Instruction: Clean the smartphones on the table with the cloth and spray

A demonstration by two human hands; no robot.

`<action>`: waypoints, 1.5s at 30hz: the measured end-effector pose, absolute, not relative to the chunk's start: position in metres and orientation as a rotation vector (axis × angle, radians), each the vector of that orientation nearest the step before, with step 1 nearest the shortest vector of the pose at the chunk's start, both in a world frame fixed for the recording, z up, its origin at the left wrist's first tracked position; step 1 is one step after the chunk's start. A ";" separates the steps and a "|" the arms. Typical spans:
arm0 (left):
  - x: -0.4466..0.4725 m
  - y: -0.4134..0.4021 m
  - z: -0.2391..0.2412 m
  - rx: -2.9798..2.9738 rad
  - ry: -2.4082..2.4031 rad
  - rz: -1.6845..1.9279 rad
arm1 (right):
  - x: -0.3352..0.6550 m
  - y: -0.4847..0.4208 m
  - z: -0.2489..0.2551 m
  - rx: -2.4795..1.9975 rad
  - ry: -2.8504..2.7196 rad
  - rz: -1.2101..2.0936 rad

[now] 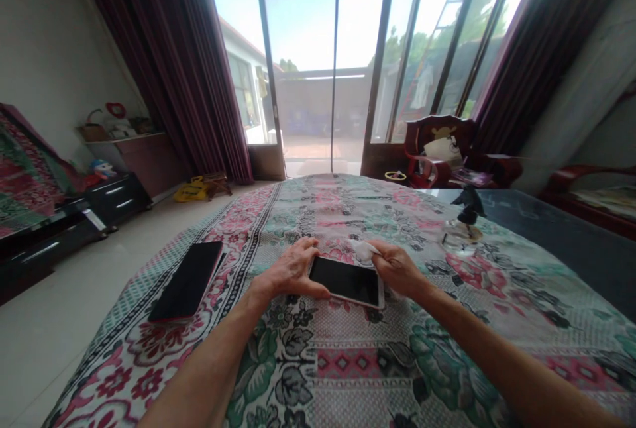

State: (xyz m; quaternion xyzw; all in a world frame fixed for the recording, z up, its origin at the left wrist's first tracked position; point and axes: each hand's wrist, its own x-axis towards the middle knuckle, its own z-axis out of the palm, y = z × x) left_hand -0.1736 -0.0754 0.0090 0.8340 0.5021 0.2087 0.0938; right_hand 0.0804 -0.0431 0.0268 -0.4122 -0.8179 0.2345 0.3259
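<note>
A white-framed phone (346,280) with a dark screen lies flat on the floral tablecloth (348,362) in front of me. My left hand (291,272) grips the phone's left end, thumb along its near edge and fingers curled over the far edge. My right hand (397,269) is closed on a small white wipe (362,250) and rests at the phone's right end, the wipe touching the upper right corner.
A second, larger dark phone (187,280) lies near the table's left edge. A small glass bottle with a dark top (462,232) stands at the right. Beyond it the dark bare table (546,236) shows. Red wooden chairs (447,150) and glass doors stand behind.
</note>
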 end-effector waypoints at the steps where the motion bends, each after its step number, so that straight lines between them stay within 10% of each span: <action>1: -0.175 -0.075 0.009 2.468 1.543 0.629 | 0.081 -0.041 0.026 -1.093 -2.127 0.573; 15: -0.168 -0.074 0.005 2.488 1.573 0.618 | 0.054 -0.073 0.024 -1.060 -2.517 -0.028; 45: -0.168 -0.072 -0.002 2.402 1.384 0.794 | 0.078 -0.055 0.029 -1.571 -2.401 -0.216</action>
